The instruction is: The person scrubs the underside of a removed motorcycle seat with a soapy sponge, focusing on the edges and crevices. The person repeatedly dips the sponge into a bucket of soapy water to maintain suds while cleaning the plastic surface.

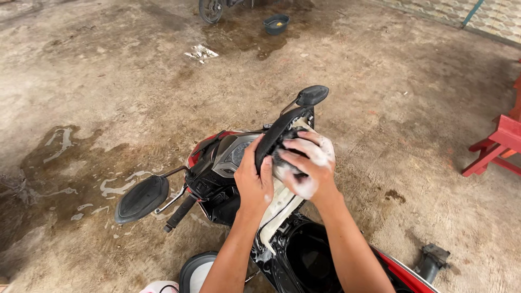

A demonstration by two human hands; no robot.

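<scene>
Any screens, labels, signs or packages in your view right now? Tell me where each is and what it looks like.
Instrument panel: on the scooter's handlebar cowl, just left of the left hand; a rounded grey-silver housing with a dark glass face, contents unreadable.
No packages, signs or labels visible anywhere else; the right hand is covered in white foam, pressed on the raised black seat.

A scooter [228,179] stands at centre, its raised seat [277,133] between the left hand [254,182] at seven o'clock and the right hand [306,163] just beside it at four. One mirror [142,198] lies at nine o'clock, another [312,95] at one. A basin [276,24] sits at twelve, a bench [502,141] at three.
</scene>
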